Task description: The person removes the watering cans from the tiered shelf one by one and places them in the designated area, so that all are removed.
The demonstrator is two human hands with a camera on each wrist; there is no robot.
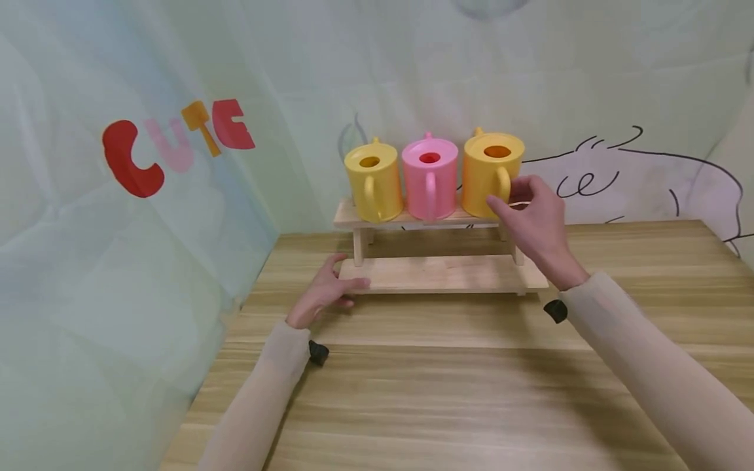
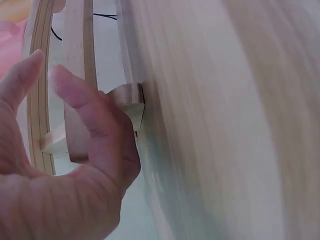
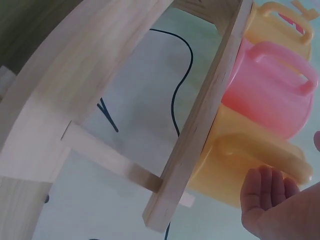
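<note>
Three plastic mugs stand in a row on the upper board of a wooden two-tier rack. From left to right they are a yellow mug, a pink mug and a deeper yellow mug. Each has a round hole in its top and a handle facing me. My right hand has thumb and curled fingers on either side of the right yellow mug's handle; the mug sits on the board. At the lower board's left end, my left hand grips it between thumb and fingers.
The rack stands on a wood-grain table near its back edge. Behind and to the left hangs a pale curtain with coloured letters and a line-drawn figure. A dark wrist device sits at the left cuff, another at the right.
</note>
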